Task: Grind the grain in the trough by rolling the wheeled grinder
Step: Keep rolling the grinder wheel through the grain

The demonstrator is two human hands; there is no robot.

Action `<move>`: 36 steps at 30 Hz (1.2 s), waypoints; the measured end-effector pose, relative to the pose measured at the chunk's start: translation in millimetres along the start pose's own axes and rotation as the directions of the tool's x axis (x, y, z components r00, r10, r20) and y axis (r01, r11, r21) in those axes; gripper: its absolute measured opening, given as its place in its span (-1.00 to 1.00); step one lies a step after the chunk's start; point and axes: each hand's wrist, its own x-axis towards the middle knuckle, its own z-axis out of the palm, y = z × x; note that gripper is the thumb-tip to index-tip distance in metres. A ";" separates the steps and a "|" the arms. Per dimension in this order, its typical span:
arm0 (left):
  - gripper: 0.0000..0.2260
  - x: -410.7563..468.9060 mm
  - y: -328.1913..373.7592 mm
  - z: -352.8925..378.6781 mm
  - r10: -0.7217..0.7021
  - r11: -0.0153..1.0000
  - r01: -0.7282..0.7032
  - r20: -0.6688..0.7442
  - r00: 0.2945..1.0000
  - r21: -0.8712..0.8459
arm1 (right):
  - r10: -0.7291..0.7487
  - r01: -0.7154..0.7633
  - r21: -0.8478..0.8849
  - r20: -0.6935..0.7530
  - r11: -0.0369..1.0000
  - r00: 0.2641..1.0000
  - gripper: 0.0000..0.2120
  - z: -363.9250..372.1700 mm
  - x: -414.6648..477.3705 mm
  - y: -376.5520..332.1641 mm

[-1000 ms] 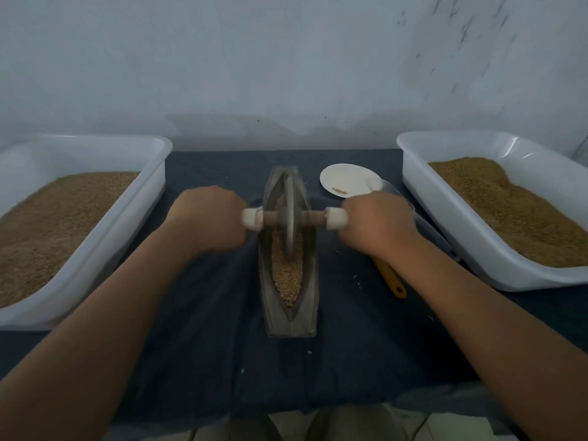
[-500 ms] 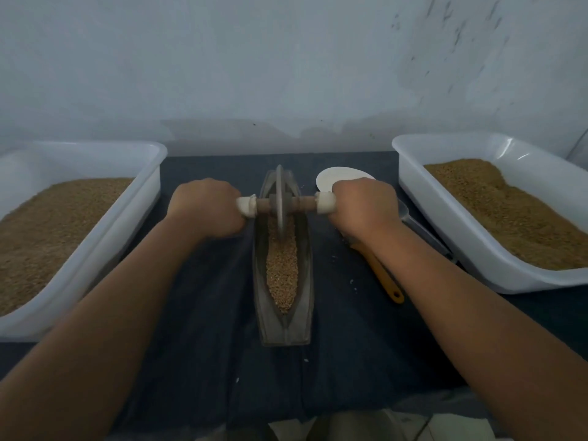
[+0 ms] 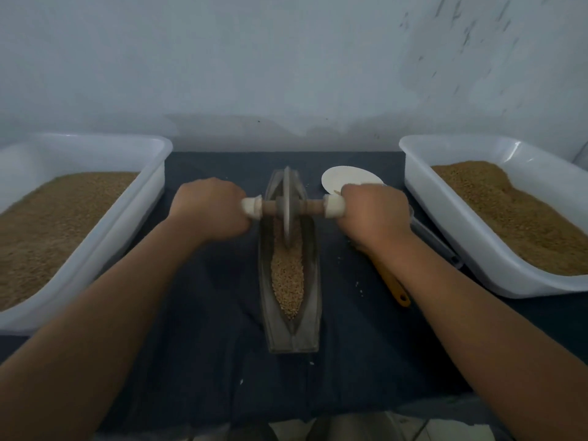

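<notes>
A narrow grey boat-shaped metal trough (image 3: 313,281) is set lengthwise at the middle of the table (image 3: 206,329), which is covered with a dark blue cloth. Tan grain (image 3: 288,278) is heaped along its channel. The wheeled grinder (image 3: 287,218) – a thin grey disc on a wooden axle with white end caps – is stood upright in the far half of the trough, its lower edge sunk into the grain.

The left hand (image 3: 210,210) is curled tightly round the left end of the axle, and the right hand (image 3: 372,214) is wrapped round the right end in the same way.

A large white plastic tub (image 3: 108,233) of brown grain is placed at the left, and a second white tub (image 3: 461,230) at the right. A round white plate (image 3: 346,178) is partly hidden behind the right hand. A yellow handle (image 3: 393,284) – possibly of a brush or scoop, its head being covered – is seen under the right forearm.
</notes>
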 end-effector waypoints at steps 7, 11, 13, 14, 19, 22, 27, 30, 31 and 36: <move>-0.76 -28.7 3.7 6.6 -0.002 1.000 0.001 -0.041 0.999 -0.002 | -0.107 0.107 0.009 0.057 0.994 0.993 -0.76 -10.7 -13.4 6.3; -0.72 -79.0 0.9 5.3 0.108 0.993 -0.106 -0.060 0.992 0.044 | -0.197 0.188 0.080 0.138 0.979 0.971 -0.73 -13.7 -59.8 20.7; -0.71 -78.1 0.0 2.1 0.137 0.989 -0.134 -0.047 0.989 0.057 | -0.216 0.206 0.082 0.151 0.975 0.965 -0.71 -13.2 -64.9 22.7; -0.72 -70.6 0.1 0.5 0.133 0.990 -0.132 -0.020 0.991 0.056 | -0.205 0.195 0.079 0.148 0.978 0.968 -0.70 -12.2 -60.9 21.4; -0.76 -2.6 -0.1 0.4 -0.014 1.000 0.015 0.035 0.999 -0.010 | -0.025 0.025 -0.006 -0.042 1.000 0.999 -0.74 4.6 -2.2 1.7; -0.72 10.1 1.9 2.0 -0.052 0.998 0.052 0.000 0.999 -0.040 | 0.018 -0.018 -0.004 -0.010 1.000 1.000 -0.83 2.7 16.1 -3.1; -0.79 -37.7 4.2 -8.2 0.049 0.998 -0.044 0.112 0.993 -0.043 | -0.125 0.124 0.014 0.086 0.992 0.988 -0.75 -4.7 -23.9 12.9; -0.79 -74.7 1.1 -9.2 0.130 0.992 -0.129 0.127 0.983 -0.010 | -0.216 0.212 0.049 0.113 0.976 0.970 -0.73 -11.4 -56.6 23.0; -0.77 -78.4 1.1 -8.5 0.155 0.987 -0.158 0.102 0.983 0.015 | -0.226 0.221 0.057 0.119 0.974 0.967 -0.72 -12.0 -61.9 24.6; -0.75 -23.3 5.3 -10.3 0.118 0.988 -0.121 0.032 0.992 0.097 | -0.061 0.057 0.044 0.102 0.997 0.993 -0.71 -0.3 -38.2 12.8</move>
